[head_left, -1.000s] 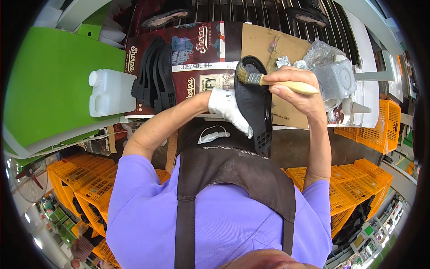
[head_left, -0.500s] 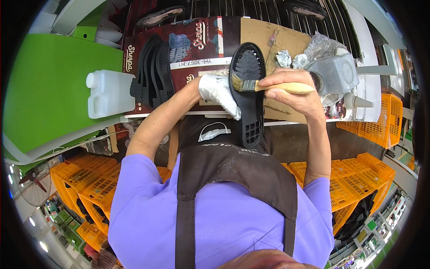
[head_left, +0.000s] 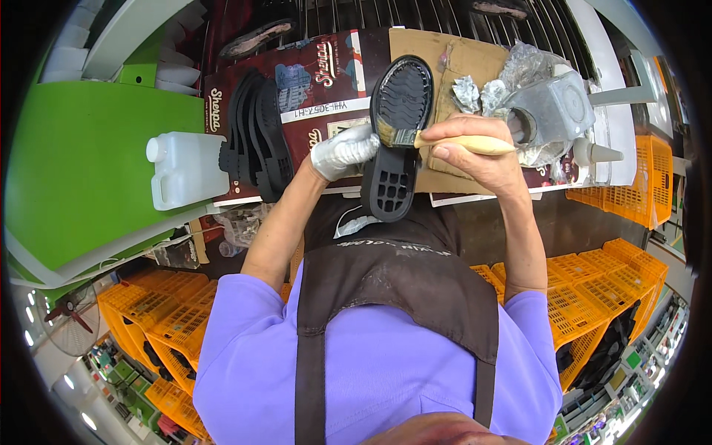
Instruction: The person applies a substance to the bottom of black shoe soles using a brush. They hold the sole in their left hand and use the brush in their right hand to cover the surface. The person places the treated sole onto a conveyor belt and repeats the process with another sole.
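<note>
In its white glove, my left hand [head_left: 345, 153] grips a black shoe sole [head_left: 400, 100] by its left edge, near the middle. The sole is held lengthwise in front of me, its ridged inner side and grid of square hollows facing up. My bare right hand [head_left: 478, 152] is closed round the pale wooden handle of a flat paintbrush [head_left: 461, 143]. The brush's bristles touch the sole's left inner rim, near its middle. Some fingers of the gloved hand are hidden beneath the sole.
Several black soles [head_left: 259, 141] stand together at left, beside a white plastic jug [head_left: 188, 169]. At right lies a cut-open translucent container [head_left: 556, 111] with plastic wrap and crumpled foil [head_left: 466, 93]. Cardboard [head_left: 423, 55] covers the bench. Behind it runs a roller conveyor [head_left: 415, 13]; orange crates [head_left: 597, 293] flank me.
The sole has moved up and slightly left, and its grid end now tilts more toward view. My gloved hand has turned around its edge. The brush has shifted slightly left along the rim.
</note>
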A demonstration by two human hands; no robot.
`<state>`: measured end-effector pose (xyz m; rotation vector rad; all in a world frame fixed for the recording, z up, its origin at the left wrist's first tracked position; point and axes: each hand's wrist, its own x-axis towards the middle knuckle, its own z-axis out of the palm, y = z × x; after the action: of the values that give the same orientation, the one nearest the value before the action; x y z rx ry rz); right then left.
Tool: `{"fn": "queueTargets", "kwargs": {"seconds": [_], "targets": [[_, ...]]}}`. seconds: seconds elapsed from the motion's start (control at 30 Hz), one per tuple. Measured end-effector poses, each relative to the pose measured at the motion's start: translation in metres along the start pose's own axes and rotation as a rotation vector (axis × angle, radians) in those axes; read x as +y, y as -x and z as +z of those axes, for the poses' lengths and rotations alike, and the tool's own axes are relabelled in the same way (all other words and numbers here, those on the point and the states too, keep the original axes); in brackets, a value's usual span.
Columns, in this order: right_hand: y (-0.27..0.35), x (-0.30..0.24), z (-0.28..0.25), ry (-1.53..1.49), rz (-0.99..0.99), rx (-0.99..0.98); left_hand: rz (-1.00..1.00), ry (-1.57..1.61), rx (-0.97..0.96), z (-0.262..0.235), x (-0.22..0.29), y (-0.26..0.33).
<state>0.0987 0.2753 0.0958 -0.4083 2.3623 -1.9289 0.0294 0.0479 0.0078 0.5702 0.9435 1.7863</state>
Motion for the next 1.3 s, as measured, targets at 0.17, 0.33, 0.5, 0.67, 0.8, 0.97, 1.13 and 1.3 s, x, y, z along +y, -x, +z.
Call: {"fn": "queueTargets", "kwargs": {"seconds": [0.17, 0.33, 0.5, 0.67, 0.8, 0.97, 1.13, 1.3], "targets": [[0.006, -0.002, 0.012, -0.019, -0.009, 0.062, 0.022, 0.129, 0.067, 0.004, -0.001, 0.004], [0.009, 0.000, 0.021, -0.019, -0.024, 0.114, 0.100, 0.279, 0.221, 0.003, -0.016, 0.006], [0.010, 0.002, 0.024, 0.027, -0.070, 0.133, 0.150, 0.501, 0.255, 0.006, -0.019, 0.004], [0.010, 0.001, 0.030, 0.041, -0.060, 0.167, 0.163, 0.530, 0.456, 0.022, -0.018, -0.004], [0.011, -0.003, 0.037, 0.042, -0.051, 0.202, 0.204, 0.555, 0.423, 0.024, -0.025, -0.009], [0.013, -0.007, 0.038, 0.044, -0.044, 0.197, 0.241, 0.608, 0.424, 0.040, -0.012, -0.016], [0.015, -0.012, 0.039, 0.006, -0.022, 0.187, 0.245, 0.538, 0.470, 0.037, -0.015, -0.016], [0.016, -0.022, 0.039, 0.004, 0.014, 0.158, 0.295, 0.570, 0.453, 0.037, -0.012, -0.017]]}}
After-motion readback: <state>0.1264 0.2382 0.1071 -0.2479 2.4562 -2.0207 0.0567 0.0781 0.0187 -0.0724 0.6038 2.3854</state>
